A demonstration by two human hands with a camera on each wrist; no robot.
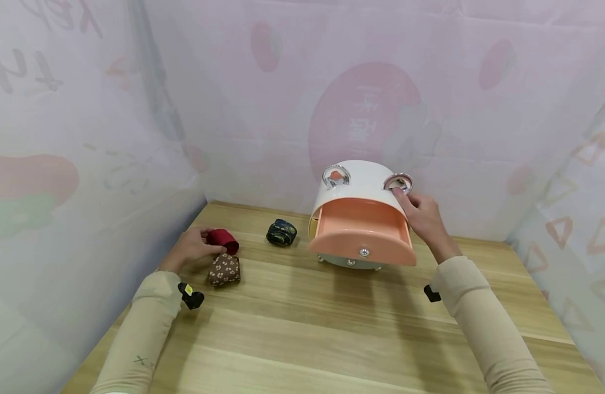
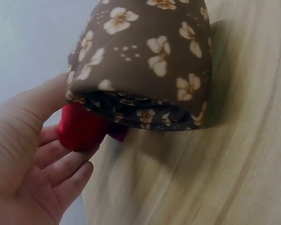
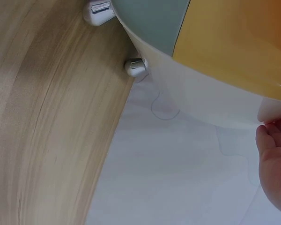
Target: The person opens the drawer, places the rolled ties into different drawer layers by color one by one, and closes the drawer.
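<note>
From the head view, the left hand (image 1: 191, 249) lies on the wooden table (image 1: 302, 334) near its left edge, fingers curled round a red rolled tie (image 1: 223, 239), with a brown flowered rolled tie (image 1: 224, 270) touching the red 1 on the side nearer the person. The left wrist view shows what the head view cannot: the red tie (image 2: 80, 129) sits against the curled fingers (image 2: 61, 164) and thumb, partly tucked under the edge of the brown flowered tie (image 2: 145, 56), whose folded layers show at its open end. A 3rd roll, dark with a pattern (image 1: 281, 232), lies apart from these 2, between them and the white storage box (image 1: 363, 189). The box stands at the back of the table by the curtain wall, its peach drawer (image 1: 363, 235) pulled out and its inside bare in this view. The right hand (image 1: 422, 216) rests on the box's upper right side, fingertips touching 1 of the 2 silver rings (image 1: 398, 183) on top; whether they pinch it cannot be told. The right wrist view adds only the underside: 2 small silver feet (image 3: 136, 68) on the table, and the palm (image 3: 274, 164) lying against the white shell.
</note>
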